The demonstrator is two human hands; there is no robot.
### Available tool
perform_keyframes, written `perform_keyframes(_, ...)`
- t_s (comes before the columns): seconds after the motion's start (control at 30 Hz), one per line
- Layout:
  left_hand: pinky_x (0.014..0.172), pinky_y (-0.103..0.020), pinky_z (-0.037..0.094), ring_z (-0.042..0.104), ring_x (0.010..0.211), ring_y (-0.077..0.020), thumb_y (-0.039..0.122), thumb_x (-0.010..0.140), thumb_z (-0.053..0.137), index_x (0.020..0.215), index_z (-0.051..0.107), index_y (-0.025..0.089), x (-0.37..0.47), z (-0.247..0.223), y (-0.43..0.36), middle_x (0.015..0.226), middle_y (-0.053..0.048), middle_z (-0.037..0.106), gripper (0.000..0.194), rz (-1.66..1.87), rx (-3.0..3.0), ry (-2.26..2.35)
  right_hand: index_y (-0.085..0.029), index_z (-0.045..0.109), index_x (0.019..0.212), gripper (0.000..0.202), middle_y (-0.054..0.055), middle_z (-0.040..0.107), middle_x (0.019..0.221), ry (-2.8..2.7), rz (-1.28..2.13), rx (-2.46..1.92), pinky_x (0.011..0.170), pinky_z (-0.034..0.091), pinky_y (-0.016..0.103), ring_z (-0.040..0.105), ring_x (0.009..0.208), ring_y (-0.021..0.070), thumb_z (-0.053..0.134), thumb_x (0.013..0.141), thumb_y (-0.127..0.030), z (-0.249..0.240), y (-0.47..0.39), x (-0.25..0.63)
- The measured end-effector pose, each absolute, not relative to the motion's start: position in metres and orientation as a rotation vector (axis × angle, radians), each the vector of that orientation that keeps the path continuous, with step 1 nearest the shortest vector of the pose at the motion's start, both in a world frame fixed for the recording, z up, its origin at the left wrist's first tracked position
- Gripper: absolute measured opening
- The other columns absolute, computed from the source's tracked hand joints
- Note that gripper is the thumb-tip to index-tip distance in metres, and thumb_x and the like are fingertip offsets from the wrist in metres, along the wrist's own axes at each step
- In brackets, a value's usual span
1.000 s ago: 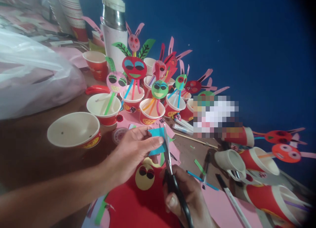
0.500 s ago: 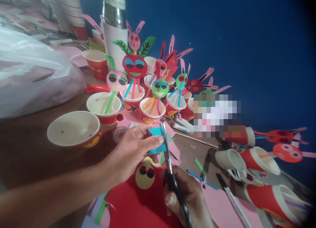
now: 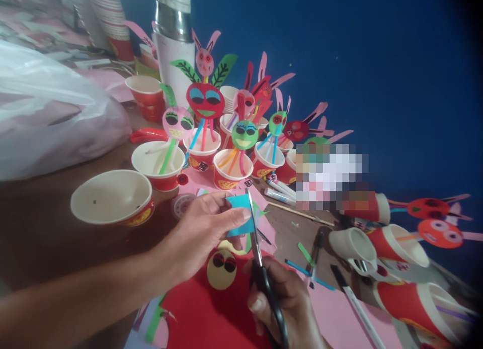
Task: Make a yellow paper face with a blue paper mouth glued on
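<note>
A small blue paper piece [image 3: 236, 228] is pinched between the thumb and fingers of my left hand [image 3: 211, 220]. My right hand [image 3: 285, 301] grips the black handles of a pair of scissors [image 3: 257, 246], whose blades look closed along the paper's right edge. Beneath both hands lies a red paper sheet [image 3: 207, 321]. On its upper part rests a yellow paper circle [image 3: 222, 272] with black and red eyes. Pink paper shows behind the blue piece.
Paper cups [image 3: 113, 198] with straw-mounted paper faces stand beyond my hands. At the left is a white plastic bag [image 3: 56, 112]; a flask [image 3: 175, 62] stands behind. Markers [image 3: 360, 308], a white mug [image 3: 352, 248] and tipped cups [image 3: 415, 303] lie on the right.
The scissor blades have come together at the blue paper's edge, and the handles have shifted slightly left with my right hand. My left hand has hardly moved.
</note>
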State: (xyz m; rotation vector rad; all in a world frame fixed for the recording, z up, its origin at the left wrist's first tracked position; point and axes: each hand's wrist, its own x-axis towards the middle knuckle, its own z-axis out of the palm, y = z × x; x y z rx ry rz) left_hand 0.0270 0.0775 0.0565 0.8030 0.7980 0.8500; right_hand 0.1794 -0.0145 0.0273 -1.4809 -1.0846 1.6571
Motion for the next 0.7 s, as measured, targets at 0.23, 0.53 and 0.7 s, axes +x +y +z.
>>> perform_keyframes(0.23, 0.046, -0.019, 0.042, 0.051, 0.049, -0.0081, 0.027, 0.076, 0.062, 0.072, 0.057, 0.016, 0.024, 0.055, 0.077, 0.060, 0.003, 0.055, 0.013, 0.824, 0.778, 0.830, -0.018, 0.055, 0.087, 0.048, -0.006, 0.047, 0.057, -1.069, 1.547, -1.459, 0.038, 0.033, 0.017, 0.040, 0.038, 0.0044, 0.069, 0.064, -0.058, 0.029, -0.013, 0.182)
perform_keyframes(0.53, 0.052, -0.020, 0.047, 0.063, 0.059, -0.0140, 0.020, 0.068, 0.061, 0.072, 0.057, 0.014, 0.030, 0.063, 0.069, 0.068, -0.004, 0.065, 0.008, 0.490, 0.873, 0.732, -0.022, 0.053, 0.097, 0.043, -0.005, 0.051, 0.064, -1.115, 1.248, -1.288, 0.050, 0.039, 0.019, 0.045, 0.054, 0.0085, 0.070, 0.069, -0.050, 0.039, -0.001, 0.195)
perform_keyframes(0.7, 0.049, -0.023, 0.048, 0.058, 0.048, -0.0110, 0.016, 0.064, 0.057, 0.070, 0.052, 0.016, 0.037, 0.054, 0.062, 0.056, 0.002, 0.061, 0.008, 0.372, 0.889, 0.689, -0.026, 0.054, 0.098, 0.044, -0.005, 0.057, 0.070, -1.076, 1.243, -1.265, 0.039, 0.033, 0.013, 0.043, 0.046, 0.0043, 0.080, 0.064, -0.033, 0.042, 0.003, 0.196)
